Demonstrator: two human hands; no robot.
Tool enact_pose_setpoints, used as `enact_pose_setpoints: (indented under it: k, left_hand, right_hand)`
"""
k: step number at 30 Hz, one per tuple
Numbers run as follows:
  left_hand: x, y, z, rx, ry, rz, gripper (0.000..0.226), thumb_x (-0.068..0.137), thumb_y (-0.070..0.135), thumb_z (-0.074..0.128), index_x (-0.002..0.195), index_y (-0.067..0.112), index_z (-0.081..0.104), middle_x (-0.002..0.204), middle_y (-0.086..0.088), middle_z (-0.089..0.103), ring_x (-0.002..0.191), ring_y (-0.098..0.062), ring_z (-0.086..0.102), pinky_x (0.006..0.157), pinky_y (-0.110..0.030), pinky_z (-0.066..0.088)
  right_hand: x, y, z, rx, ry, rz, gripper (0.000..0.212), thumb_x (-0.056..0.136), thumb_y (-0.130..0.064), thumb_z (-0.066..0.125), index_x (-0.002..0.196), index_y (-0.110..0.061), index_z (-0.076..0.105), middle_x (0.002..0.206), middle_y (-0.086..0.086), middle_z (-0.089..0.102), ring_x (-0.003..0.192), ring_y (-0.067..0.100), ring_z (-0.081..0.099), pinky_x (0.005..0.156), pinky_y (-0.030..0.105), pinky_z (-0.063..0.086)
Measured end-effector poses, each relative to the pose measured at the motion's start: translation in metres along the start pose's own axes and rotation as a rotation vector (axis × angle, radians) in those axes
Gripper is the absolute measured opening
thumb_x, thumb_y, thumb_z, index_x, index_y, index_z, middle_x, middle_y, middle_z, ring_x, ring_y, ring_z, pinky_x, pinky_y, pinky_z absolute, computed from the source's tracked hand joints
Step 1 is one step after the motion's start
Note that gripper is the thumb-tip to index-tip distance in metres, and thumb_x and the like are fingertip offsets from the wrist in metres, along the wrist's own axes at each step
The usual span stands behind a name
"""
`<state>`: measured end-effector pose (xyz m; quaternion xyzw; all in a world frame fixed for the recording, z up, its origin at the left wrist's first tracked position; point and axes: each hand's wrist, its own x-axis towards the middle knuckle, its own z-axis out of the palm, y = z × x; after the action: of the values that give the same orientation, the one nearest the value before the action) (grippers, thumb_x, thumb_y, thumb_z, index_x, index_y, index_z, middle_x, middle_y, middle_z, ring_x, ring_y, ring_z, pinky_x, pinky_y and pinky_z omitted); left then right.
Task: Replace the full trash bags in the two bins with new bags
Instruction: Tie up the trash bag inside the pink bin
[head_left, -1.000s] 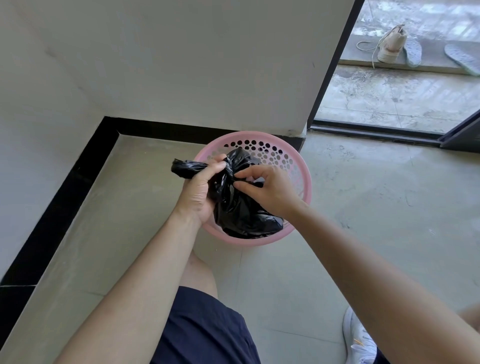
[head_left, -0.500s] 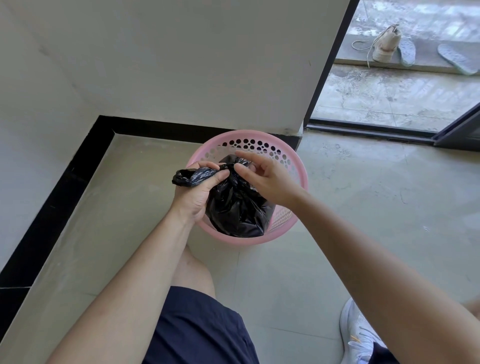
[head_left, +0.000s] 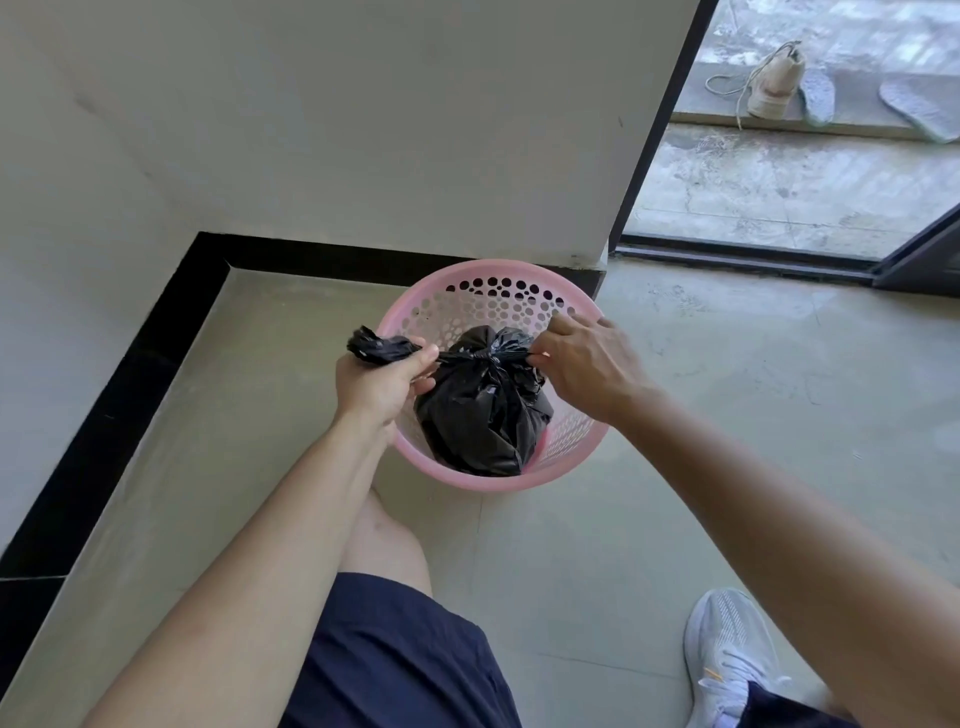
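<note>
A pink perforated plastic bin stands on the floor against the wall corner. Inside it sits a full black trash bag with a knot at its top. My left hand grips one twisted end of the bag, which sticks out to the left past the bin's rim. My right hand pinches the other end at the right of the knot. The two ends are stretched taut between my hands, above the bin.
White walls with a black skirting close the left and back. A doorway at the right opens onto a balcony with a shoe and insoles. My knee and white sneaker are on the floor below the bin.
My hands have moved apart, pulling the bag's two ends sideways so the knot tightened. The bag has settled lower into the bin.
</note>
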<state>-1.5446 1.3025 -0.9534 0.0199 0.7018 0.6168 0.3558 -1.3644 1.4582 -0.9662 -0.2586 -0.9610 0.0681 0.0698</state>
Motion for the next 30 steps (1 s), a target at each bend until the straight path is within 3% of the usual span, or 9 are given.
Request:
enact_pose_setpoints:
  k: [3, 7, 11, 14, 16, 19, 21, 25, 30]
  left_hand:
    - [0.001, 0.017, 0.001, -0.036, 0.132, 0.025, 0.052, 0.078, 0.008, 0.081, 0.123, 0.001, 0.056, 0.107, -0.014, 0.069, 0.085, -0.026, 0.073, 0.078, -0.039, 0.061]
    - [0.013, 0.045, -0.020, 0.378, 0.299, 0.329, 0.106, 0.074, 0.042, 0.082, 0.153, 0.017, 0.017, 0.153, -0.010, 0.035, 0.139, -0.019, 0.039, 0.115, -0.038, 0.034]
    - [-0.002, 0.036, -0.002, 0.786, 0.057, 0.790, 0.060, 0.083, 0.036, 0.072, 0.135, 0.013, 0.051, 0.141, -0.007, 0.049, 0.132, -0.019, 0.042, 0.112, -0.034, 0.033]
    - [-0.011, -0.002, 0.021, 1.067, -0.308, 0.656, 0.064, 0.085, 0.045, 0.068, 0.141, 0.022, 0.046, 0.147, 0.000, 0.044, 0.137, -0.018, 0.038, 0.114, -0.035, 0.031]
    - [-0.008, -0.027, 0.028, 1.261, -0.393, 0.477, 0.070, 0.085, 0.047, 0.067, 0.146, 0.028, 0.039, 0.147, 0.001, 0.047, 0.134, -0.021, 0.044, 0.110, -0.041, 0.038]
    - [0.001, -0.035, 0.031, 1.226, -0.231, 0.391, 0.039, 0.090, 0.029, 0.061, 0.129, 0.031, 0.059, 0.113, 0.002, 0.070, 0.106, -0.024, 0.064, 0.086, -0.034, 0.050]
    - [-0.002, -0.032, 0.034, 1.154, -0.116, 0.411, 0.029, 0.091, 0.022, 0.059, 0.118, 0.028, 0.065, 0.088, 0.005, 0.069, 0.088, -0.022, 0.064, 0.072, -0.030, 0.045]
    - [-0.021, -0.015, 0.037, 0.994, -0.063, 0.405, 0.024, 0.089, 0.011, 0.058, 0.110, 0.021, 0.065, 0.085, 0.005, 0.067, 0.066, -0.015, 0.052, 0.067, -0.027, 0.039]
    - [-0.074, 0.033, 0.040, 0.781, -0.027, 0.507, 0.015, 0.087, 0.002, 0.056, 0.100, 0.008, 0.061, 0.087, 0.001, 0.067, 0.077, -0.011, 0.057, 0.074, -0.029, 0.045]
  right_hand:
    - [0.001, -0.002, 0.007, 0.181, 0.026, 0.038, 0.028, 0.100, -0.034, 0.048, 0.099, -0.011, 0.065, 0.094, 0.005, 0.061, 0.079, 0.026, 0.059, 0.073, 0.039, 0.050]
    - [-0.004, 0.010, 0.009, 0.344, -0.001, 0.093, 0.020, 0.099, -0.030, 0.057, 0.104, -0.012, 0.064, 0.106, 0.005, 0.062, 0.096, 0.022, 0.055, 0.086, 0.037, 0.046]
    - [-0.004, 0.007, 0.017, 0.361, -0.039, 0.090, 0.023, 0.100, -0.034, 0.053, 0.107, -0.013, 0.062, 0.101, 0.000, 0.060, 0.088, 0.018, 0.050, 0.082, 0.039, 0.046]
    - [0.000, 0.005, 0.020, 0.318, -0.066, 0.074, 0.025, 0.103, -0.035, 0.048, 0.109, -0.013, 0.057, 0.097, 0.003, 0.062, 0.081, 0.022, 0.055, 0.072, 0.038, 0.044]
    - [0.004, 0.007, 0.021, 0.300, -0.071, 0.039, 0.025, 0.103, -0.036, 0.046, 0.108, -0.014, 0.055, 0.096, 0.004, 0.063, 0.080, 0.024, 0.057, 0.071, 0.041, 0.046]
    - [0.007, 0.011, 0.027, 0.260, -0.051, 0.027, 0.026, 0.103, -0.038, 0.043, 0.107, -0.015, 0.054, 0.091, -0.001, 0.057, 0.074, 0.020, 0.052, 0.068, 0.040, 0.046]
    - [0.005, 0.010, 0.027, 0.291, -0.027, 0.055, 0.027, 0.102, -0.039, 0.041, 0.104, -0.015, 0.052, 0.087, -0.004, 0.053, 0.073, 0.020, 0.051, 0.066, 0.040, 0.045]
    - [-0.002, 0.006, 0.010, 0.447, -0.128, 0.073, 0.025, 0.099, -0.043, 0.044, 0.099, -0.019, 0.043, 0.091, -0.002, 0.054, 0.080, 0.022, 0.051, 0.074, 0.041, 0.045]
    - [-0.005, -0.015, -0.049, 0.545, -0.122, 0.071, 0.039, 0.089, -0.050, 0.056, 0.106, -0.017, 0.045, 0.100, -0.004, 0.057, 0.086, 0.017, 0.051, 0.072, 0.034, 0.045]
